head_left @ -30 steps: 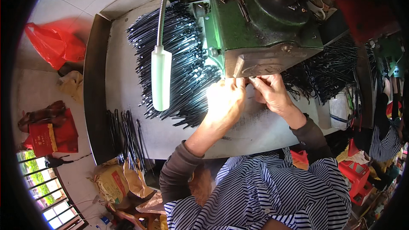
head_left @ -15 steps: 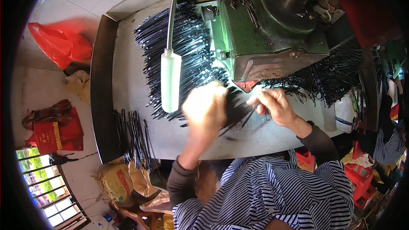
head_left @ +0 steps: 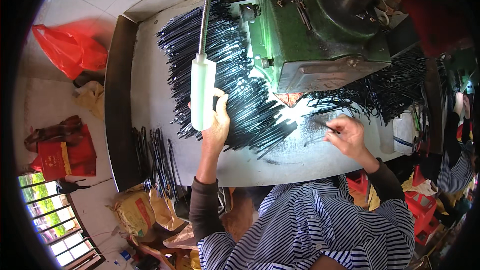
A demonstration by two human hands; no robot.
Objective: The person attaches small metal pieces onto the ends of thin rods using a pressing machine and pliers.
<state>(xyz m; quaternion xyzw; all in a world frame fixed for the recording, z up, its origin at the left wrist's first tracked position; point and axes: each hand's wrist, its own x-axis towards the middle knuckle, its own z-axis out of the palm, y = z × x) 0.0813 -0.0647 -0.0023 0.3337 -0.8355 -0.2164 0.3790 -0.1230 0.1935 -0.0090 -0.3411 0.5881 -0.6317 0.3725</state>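
A wide pile of thin black metal rods (head_left: 200, 55) lies side by side on the metal worktable (head_left: 250, 170). My left hand (head_left: 215, 127) is at the pile's lower left, partly behind the white lamp head (head_left: 202, 95). Its thumb and a fingertip show apart on either side of the lamp; the other fingers are hidden. To the right, over bare tabletop, my right hand (head_left: 348, 137) is closed in a pinch on a thin dark rod (head_left: 331, 129), of which only a short end shows. Above and between my hands stands a green machine (head_left: 320, 35).
A tangled heap of black rods (head_left: 400, 85) lies right of the machine. Another bunch (head_left: 160, 160) hangs over the table's lower left edge. A raised dark side wall (head_left: 120, 105) borders the table. Red stools (head_left: 420, 215) stand at lower right, sacks (head_left: 135, 215) at lower left.
My left hand has moved left and up from the pile's lower right to behind the lamp. My right hand has drawn right and down, away from the machine's lower edge.
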